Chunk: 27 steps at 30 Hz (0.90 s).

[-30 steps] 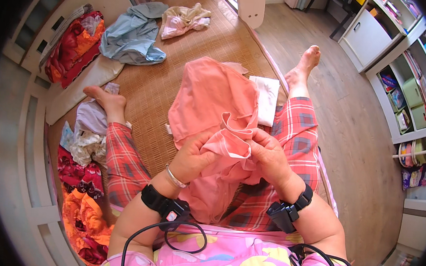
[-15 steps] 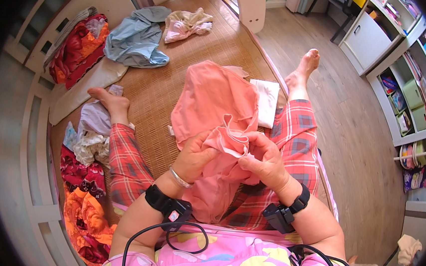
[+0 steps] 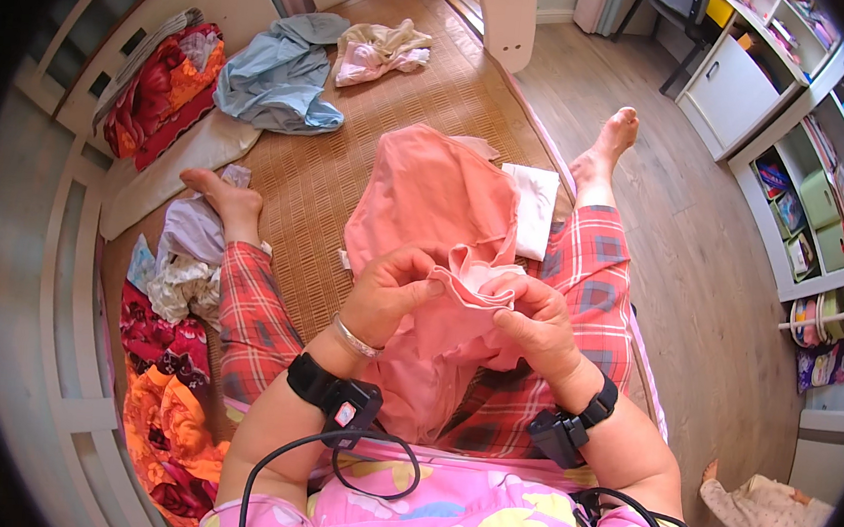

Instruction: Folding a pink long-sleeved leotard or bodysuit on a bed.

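A coral-pink garment is spread over my lap and the woven mat between my legs. My left hand pinches its gathered, folded edge between thumb and fingers. From the other side, my right hand grips the same edge, thumb on the near side. Between the two hands the cloth's edge stands up in loose folds with a paler inner side showing. The garment's lower part hangs toward me under my wrists. A folded white cloth lies just beyond my right hand, partly beside the garment.
On the woven mat lie a blue cloth, a cream-and-pink cloth, lilac clothing and orange-red floral fabric. A rail borders the left. Shelves stand right; another person's dotted sleeve shows lower right.
My left hand has shifted up along the garment's edge, and the edge is now stretched flatter between both hands. At lower right the other person's sleeve and hand have come further into view.
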Motion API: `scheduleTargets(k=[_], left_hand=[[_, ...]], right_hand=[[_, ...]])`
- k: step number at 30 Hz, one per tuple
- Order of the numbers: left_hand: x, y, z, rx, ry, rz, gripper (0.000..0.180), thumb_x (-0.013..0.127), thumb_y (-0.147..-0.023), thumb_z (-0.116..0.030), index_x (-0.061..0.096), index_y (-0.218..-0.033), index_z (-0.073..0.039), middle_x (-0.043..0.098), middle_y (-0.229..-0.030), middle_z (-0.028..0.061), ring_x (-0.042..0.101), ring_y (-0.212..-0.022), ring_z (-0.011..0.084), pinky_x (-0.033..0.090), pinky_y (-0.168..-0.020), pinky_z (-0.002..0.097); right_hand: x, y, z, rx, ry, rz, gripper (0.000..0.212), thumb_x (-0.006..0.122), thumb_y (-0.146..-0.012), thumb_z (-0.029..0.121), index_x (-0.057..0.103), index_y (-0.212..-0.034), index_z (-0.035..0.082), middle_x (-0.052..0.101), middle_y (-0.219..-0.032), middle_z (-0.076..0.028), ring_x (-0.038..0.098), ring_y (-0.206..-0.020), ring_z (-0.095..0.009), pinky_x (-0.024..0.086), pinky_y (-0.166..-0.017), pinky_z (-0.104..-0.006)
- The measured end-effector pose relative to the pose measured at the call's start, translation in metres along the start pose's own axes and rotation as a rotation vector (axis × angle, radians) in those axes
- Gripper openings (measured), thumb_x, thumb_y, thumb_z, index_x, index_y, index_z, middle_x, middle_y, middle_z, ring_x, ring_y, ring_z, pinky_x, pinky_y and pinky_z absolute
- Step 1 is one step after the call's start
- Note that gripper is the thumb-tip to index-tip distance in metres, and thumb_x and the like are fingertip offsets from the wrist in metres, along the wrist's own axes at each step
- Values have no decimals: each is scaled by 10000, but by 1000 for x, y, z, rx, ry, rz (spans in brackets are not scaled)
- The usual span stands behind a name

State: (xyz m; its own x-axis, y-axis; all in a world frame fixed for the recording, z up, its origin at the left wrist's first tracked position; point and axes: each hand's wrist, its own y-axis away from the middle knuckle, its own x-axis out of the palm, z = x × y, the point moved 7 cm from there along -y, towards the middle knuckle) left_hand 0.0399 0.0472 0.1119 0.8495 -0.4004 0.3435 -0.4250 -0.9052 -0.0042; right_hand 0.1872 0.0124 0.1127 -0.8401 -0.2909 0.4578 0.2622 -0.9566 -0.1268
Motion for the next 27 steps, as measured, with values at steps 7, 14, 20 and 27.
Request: scheduleTargets(k=[7, 14, 20, 27], left_hand=[[18, -5, -5, -71, 245, 195, 88, 624, -748, -9, 584, -804, -65, 543, -1093, 75, 470, -1110, 187, 372, -937, 333], [0, -6, -6, 44, 46, 9, 65, 608, -746, 10, 575, -765, -43, 550, -939, 17, 497, -936, 116, 385, -839, 257], [-8, -2, -22, 233, -321, -206, 78, 625, -731, 13, 568, -755, -34, 521, -979, 25, 498, -889, 116, 408, -779, 239], [-9, 7, -22, 23, -93, -20, 77, 578, -778, 33, 557, -818, -29, 525, -911, -2, 515, -831, 80, 429, -719, 202]], right_hand=[[-2, 1, -7, 139, -208, -1, 120, 618, -790, 71, 577, -897, 37, 559, -971, -15, 504, -889, -98, 400, -812, -259], [-19, -3, -15, 90, -232, -76, 144, 612, -796, 53, 551, -927, 47, 588, -976, -32, 509, -936, -97, 403, -830, -244], [-6, -14, -4, 38, -76, -169, 300, 628, -763, 19, 539, -1047, 63, 551, -1039, -30, 514, -888, -102, 405, -788, -231], [9, -17, 22, -226, 753, -110, 547, 651, -633, -43, 505, -1145, 87, 520, -1066, -64, 534, -880, -168, 425, -808, -275]])
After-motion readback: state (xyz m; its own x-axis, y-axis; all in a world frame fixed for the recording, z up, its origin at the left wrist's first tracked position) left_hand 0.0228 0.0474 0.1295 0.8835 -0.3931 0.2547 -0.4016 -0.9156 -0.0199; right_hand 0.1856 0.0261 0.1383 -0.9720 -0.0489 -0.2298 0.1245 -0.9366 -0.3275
